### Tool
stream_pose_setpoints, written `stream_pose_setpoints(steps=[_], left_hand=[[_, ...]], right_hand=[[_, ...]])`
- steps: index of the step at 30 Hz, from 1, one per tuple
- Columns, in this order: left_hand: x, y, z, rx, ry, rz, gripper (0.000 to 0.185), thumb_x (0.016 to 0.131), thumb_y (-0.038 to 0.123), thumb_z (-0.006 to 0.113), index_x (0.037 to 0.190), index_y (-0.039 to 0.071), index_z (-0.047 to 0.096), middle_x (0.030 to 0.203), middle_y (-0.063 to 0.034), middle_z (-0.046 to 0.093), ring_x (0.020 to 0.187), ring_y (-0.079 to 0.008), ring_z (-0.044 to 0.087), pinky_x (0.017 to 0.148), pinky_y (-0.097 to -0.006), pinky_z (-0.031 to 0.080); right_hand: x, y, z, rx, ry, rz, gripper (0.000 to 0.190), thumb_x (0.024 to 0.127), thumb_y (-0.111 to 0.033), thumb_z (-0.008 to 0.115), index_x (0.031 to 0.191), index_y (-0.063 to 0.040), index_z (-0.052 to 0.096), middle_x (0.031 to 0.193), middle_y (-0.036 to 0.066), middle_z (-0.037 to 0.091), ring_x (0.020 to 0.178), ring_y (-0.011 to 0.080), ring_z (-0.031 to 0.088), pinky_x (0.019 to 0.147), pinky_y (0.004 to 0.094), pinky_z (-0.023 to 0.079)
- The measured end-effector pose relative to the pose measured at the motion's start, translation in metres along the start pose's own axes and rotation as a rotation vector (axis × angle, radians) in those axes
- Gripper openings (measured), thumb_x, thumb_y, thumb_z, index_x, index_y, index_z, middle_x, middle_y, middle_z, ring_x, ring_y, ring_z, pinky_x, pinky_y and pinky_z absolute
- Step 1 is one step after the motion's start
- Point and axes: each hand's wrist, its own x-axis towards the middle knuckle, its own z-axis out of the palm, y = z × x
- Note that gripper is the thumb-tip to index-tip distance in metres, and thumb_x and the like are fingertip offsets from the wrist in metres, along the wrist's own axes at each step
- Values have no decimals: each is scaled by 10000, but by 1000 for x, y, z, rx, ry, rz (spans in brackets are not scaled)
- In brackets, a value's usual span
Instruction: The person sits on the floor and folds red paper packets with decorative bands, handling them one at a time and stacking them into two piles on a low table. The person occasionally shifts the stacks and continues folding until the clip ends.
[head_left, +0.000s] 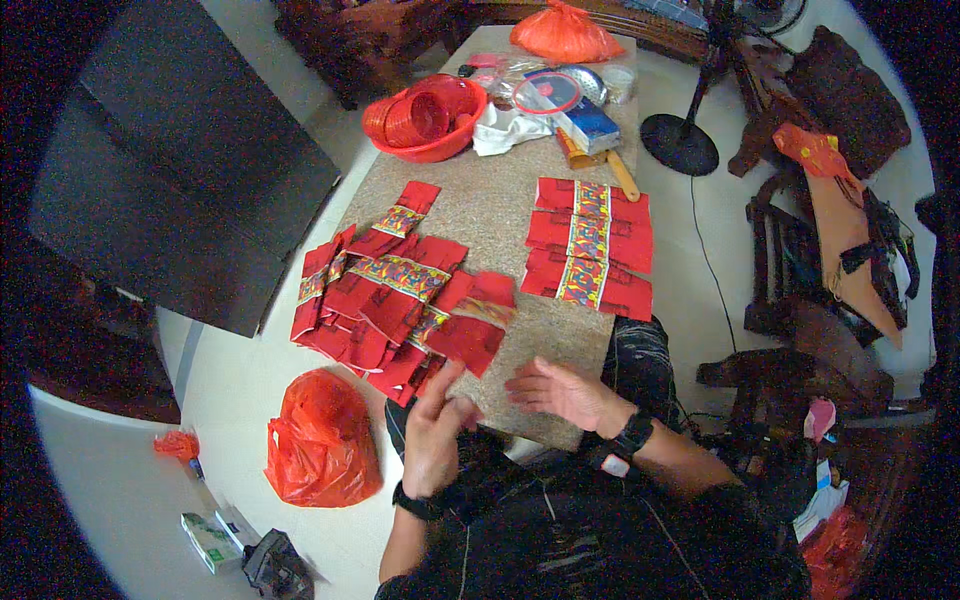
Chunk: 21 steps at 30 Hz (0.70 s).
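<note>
My left hand (437, 439) is just over the near edge of the stone-patterned table (487, 202), its fingers spread beside a red paper packet with a patterned band (476, 319). That packet is blurred and touches neither palm; whether a fingertip meets its lower edge, I cannot tell. A loose pile of such red packets (390, 300) covers the table's left side. My right hand (559, 394) hovers at the near right, palm turned inward, fingers apart, holding nothing. Beyond it lies a neat overlapping row of red packets (589, 247), their bands lined up.
A red plastic basin (427, 154) with red baskets, a white cloth (506, 131), a blue box (592, 126) and a tied red bag (566, 34) stand at the far end. Another red bag (322, 442) rests on the floor, left. A black stand base (679, 144) is at right.
</note>
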Motion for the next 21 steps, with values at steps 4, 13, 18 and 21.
stream_pose_setpoints(steps=[4, 13, 18, 21], left_hand=[[-33, -3, -5, -6, -75, -42, 413, 823, 7, 512, 1234, -19, 480, 902, -62, 586, 698, -105, 541, 644, -220, 436], [-37, -16, -36, -165, -65, 29, 237, 843, 46, 536, 1067, -26, 562, 945, -65, 581, 671, -115, 538, 602, -231, 447], [-18, -33, -20, -209, 66, -13, 277, 861, 97, 560, 1121, 45, 481, 859, -26, 569, 650, -107, 529, 591, -232, 432], [-8, -41, -11, -191, 4, -78, 224, 866, 115, 578, 1081, 62, 544, 859, 12, 602, 624, -59, 507, 553, -205, 411]], right_hand=[[11, 1, 23, 119, -89, -9, 484, 909, -462, 440, 1220, -93, 476, 1179, 86, 568, 1050, 227, 563, 893, 379, 452], [13, -9, 33, 38, 108, -175, 279, 866, -281, 579, 1092, -117, 567, 986, 17, 644, 837, 144, 624, 737, 332, 522], [3, -9, 33, -41, 231, -233, 192, 857, -254, 597, 979, -106, 606, 879, 18, 654, 749, 126, 621, 687, 290, 516], [-2, -8, 35, -60, 245, -232, 255, 856, -249, 597, 1059, -95, 588, 969, 34, 647, 838, 146, 626, 736, 313, 519]])
